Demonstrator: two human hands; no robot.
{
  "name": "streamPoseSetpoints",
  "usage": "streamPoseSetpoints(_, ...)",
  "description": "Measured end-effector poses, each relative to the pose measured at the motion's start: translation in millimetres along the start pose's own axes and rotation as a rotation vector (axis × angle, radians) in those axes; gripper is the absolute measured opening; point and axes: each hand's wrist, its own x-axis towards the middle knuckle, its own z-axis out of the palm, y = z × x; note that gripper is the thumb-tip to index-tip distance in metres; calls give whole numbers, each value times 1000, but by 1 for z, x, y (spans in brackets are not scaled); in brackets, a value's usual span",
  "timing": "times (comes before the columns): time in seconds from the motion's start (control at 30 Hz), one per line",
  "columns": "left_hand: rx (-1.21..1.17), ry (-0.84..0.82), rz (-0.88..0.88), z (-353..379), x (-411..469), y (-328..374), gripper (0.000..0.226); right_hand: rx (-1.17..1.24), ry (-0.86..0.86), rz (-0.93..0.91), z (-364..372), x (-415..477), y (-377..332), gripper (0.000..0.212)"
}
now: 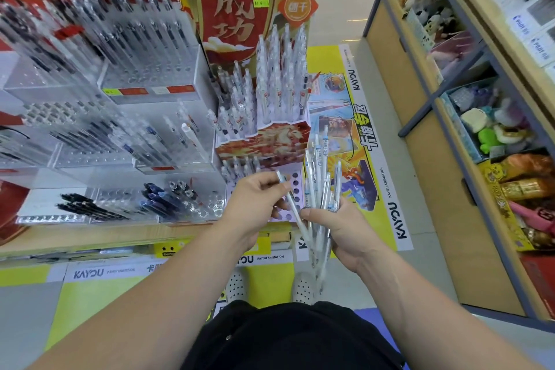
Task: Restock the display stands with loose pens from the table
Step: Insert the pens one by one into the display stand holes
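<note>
Black shorts (pixel 288 336) fill the bottom edge. Our right hand (pixel 345 234) grips a fanned bundle of pens (pixel 318 186), just in front of the red tiered display stand (pixel 270 138). Our left hand (pixel 255 204) pinches one pen (pixel 292 206) beside that bundle, over the stand's front holes.

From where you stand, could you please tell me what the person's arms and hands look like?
Both arms are bare as far as the picture shows, with no sleeves in view. The left hand and the right hand have no gloves, and no watch, ring or wristband shows. Below the arms are a black garment and white perforated shoes.
</note>
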Motion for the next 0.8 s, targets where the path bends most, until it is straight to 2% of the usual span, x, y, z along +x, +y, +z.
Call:
streamPoseSetpoints(0.1,43,84,49,-15,-3,2,18,-17,38,7,-4,5,3,41)
streamPoseSetpoints(0.23,162,213,152,-50,0,1,15,-12,37,15,-2,12,5,60)
streamPoseSetpoints(0.37,199,338,283,-76,4,-1,15,-4,53,26,0,17,9,43)
streamPoseSetpoints(0.5,356,364,414,-88,7,-3,7,-12,62,37,5,19,12,39)
streamPoseSetpoints(0.6,542,371,524,-92,6,0,15,-2,90,41,5,18,13,35)
streamPoseSetpoints(0.8,740,324,605,-96,10,3,10,-15,120,39,3,14,14,32)
